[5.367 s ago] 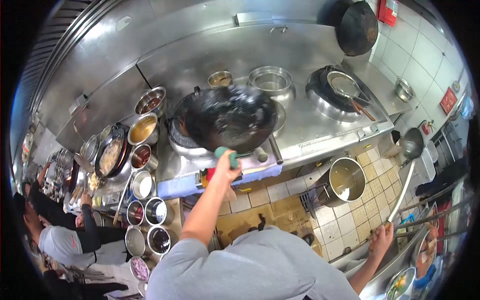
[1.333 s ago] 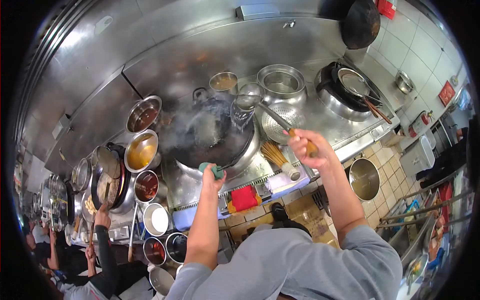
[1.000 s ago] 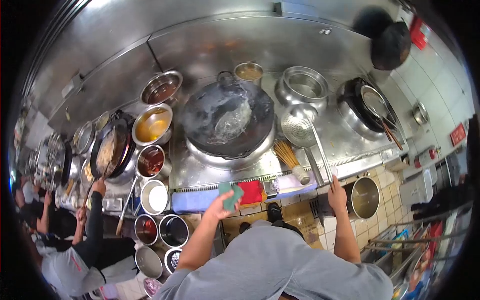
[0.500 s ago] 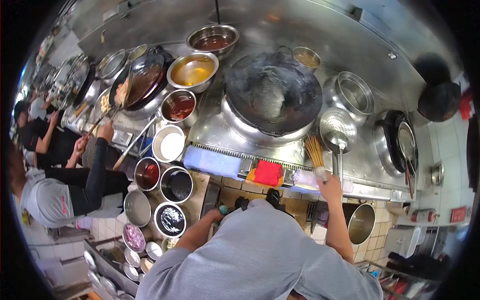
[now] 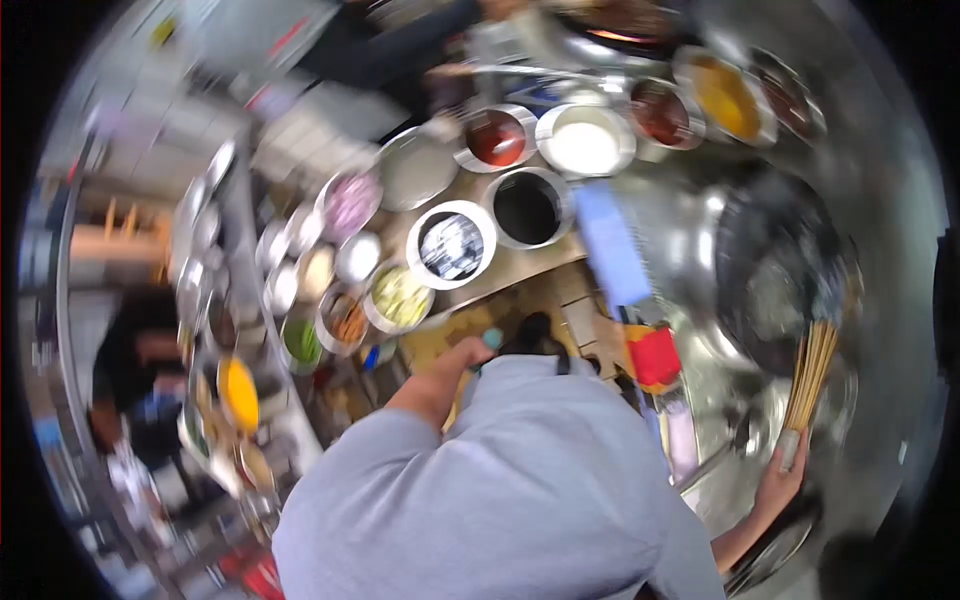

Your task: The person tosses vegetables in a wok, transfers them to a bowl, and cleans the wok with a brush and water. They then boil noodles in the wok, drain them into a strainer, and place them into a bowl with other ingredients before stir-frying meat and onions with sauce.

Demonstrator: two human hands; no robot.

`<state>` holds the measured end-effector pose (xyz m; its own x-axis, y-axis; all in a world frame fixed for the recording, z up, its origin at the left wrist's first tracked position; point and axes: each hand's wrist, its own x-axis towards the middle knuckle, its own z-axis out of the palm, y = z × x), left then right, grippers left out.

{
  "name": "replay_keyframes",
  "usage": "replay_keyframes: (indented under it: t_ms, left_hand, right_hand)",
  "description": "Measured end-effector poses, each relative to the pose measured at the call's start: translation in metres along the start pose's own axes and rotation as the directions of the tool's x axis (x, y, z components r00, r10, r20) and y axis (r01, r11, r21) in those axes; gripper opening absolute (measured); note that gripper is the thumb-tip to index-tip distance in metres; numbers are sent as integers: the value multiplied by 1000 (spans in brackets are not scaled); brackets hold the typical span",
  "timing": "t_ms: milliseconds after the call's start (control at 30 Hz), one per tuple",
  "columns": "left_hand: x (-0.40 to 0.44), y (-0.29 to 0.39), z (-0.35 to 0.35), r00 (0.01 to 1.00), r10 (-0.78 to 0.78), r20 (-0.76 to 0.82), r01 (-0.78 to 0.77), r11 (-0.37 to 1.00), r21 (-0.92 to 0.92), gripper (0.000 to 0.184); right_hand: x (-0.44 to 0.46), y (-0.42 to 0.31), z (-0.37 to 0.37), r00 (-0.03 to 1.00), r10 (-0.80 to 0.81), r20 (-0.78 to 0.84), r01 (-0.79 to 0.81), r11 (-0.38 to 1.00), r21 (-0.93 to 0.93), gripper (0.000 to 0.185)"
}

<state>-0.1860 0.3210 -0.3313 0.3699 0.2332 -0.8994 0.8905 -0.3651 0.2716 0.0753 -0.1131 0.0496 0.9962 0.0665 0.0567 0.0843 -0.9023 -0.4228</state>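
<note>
My right hand (image 5: 782,478) is closed round the pale handle of a bamboo wok brush (image 5: 808,385). Its bristles point up to the rim of a large black wok (image 5: 735,300), which has a wet, cloudy patch at its bottom. My left hand (image 5: 470,352) is low by my body, fingers curled at a small teal object (image 5: 492,339); what it is I cannot make out. Beside the brush, the perforated ladle is smeared by motion.
Left of the wok stand pots of dark liquid (image 5: 527,207), white liquid (image 5: 585,140) and red sauce (image 5: 495,138). Small bowls of chopped food (image 5: 401,296) line the counter. A blue cloth (image 5: 612,245) and a red cloth (image 5: 653,356) lie along the stove's edge. Another person's dark sleeve (image 5: 400,45) is at the top.
My view has swung round to the left, so the scene appears rotated and blurred. The brush has gone from beside the stove's front edge to the wok's rim, still in my right hand.
</note>
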Motion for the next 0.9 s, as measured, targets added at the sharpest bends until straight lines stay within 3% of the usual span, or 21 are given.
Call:
replay_keyframes:
  t_ms: [67, 100, 133, 167, 200, 233, 267, 300, 367, 433, 500, 533, 567, 600, 633, 700, 767, 800, 833, 867, 900]
  left_hand:
    - [13, -16, 15, 999, 47, -24, -43, 989, 143, 44]
    - [15, -19, 21, 998, 17, -61, -11, 994, 106, 46]
    - [-22, 1, 5, 996, -27, -82, 28, 1000, 6, 48]
    - [-35, 4, 7, 981, -109, -163, 94, 991, -93, 50]
    - [-1, -11, 28, 978, -123, -170, 107, 989, -100, 52]
    - [-33, 1, 13, 976, -148, -158, 123, 979, -161, 53]
    - [-47, 5, 7, 981, -163, -110, 139, 970, -198, 54]
    - [-19, -6, 29, 963, -129, -235, 94, 984, -153, 57]
    - [-28, -5, 30, 956, -126, -264, 77, 979, -188, 61]
    - [-37, -7, 34, 945, -178, -276, 99, 956, -277, 67]
    - [-40, -16, 35, 959, -192, -207, 113, 932, -344, 69]
    - [-40, -18, 34, 975, -173, -137, 112, 921, -372, 70]
    - [-30, -25, 39, 984, -150, -100, 105, 928, -357, 75]
    - [-31, -25, 41, 984, -148, -103, 102, 929, -355, 75]
    - [-37, -24, 41, 982, -148, -115, 103, 939, -329, 77]
    - [-39, -23, 49, 984, -137, -110, 99, 950, -296, 81]
    - [-28, -22, 59, 967, -175, -186, 122, 957, -265, 69]
    - [-21, -23, 64, 973, -136, -184, 80, 955, -284, 60]
    - [-3, -29, 68, 981, -76, -180, 23, 960, -279, 51]
    - [62, -59, 99, 951, 199, -238, -247, 949, -195, 45]
    - [48, -50, 84, 956, 134, -260, -189, 962, -198, 42]
  right_hand:
    - [55, 2, 22, 964, -96, 248, 95, 995, 14, 45]
    - [97, 27, 47, 929, -94, 358, 113, 993, -31, 43]
    - [115, -31, 59, 835, 213, 507, -199, 977, -82, 40]
    - [180, 36, 102, 862, -242, 446, 223, 970, 95, 39]
    - [249, 59, 136, 915, -18, 403, 49, 997, -65, 42]
    - [281, 39, 148, 931, -171, 322, 199, 978, -58, 47]
    - [313, 21, 158, 962, 60, 268, -18, 987, -157, 52]
    - [308, -2, 160, 985, 91, 149, -78, 993, -90, 55]
    - [357, 62, 211, 958, -273, 85, 286, 902, -324, 56]
    - [279, 41, 202, 901, -357, 246, 396, 909, -129, 58]
    - [202, 35, 160, 864, -358, 354, 296, 930, 218, 59]
    - [210, 52, 137, 858, -108, 502, 53, 991, 123, 54]
    - [185, 23, 93, 879, 26, 476, -19, 1000, -21, 41]
    - [193, 18, 75, 871, -152, 466, 302, 915, -266, 41]
    - [219, 33, 81, 878, -187, 440, 375, 840, -391, 42]
    - [296, 61, 112, 925, -134, 356, 342, 702, -625, 48]
    - [363, 93, 165, 954, -40, 298, 259, 618, -743, 55]
    - [348, 92, 177, 946, -220, 240, 303, 864, -402, 54]
    - [255, 1, 159, 965, -186, 186, 225, 951, -214, 47]
    - [261, 37, 182, 963, -175, 204, 156, 982, 106, 41]
    - [228, 26, 166, 971, -91, 219, 136, 971, -199, 40]
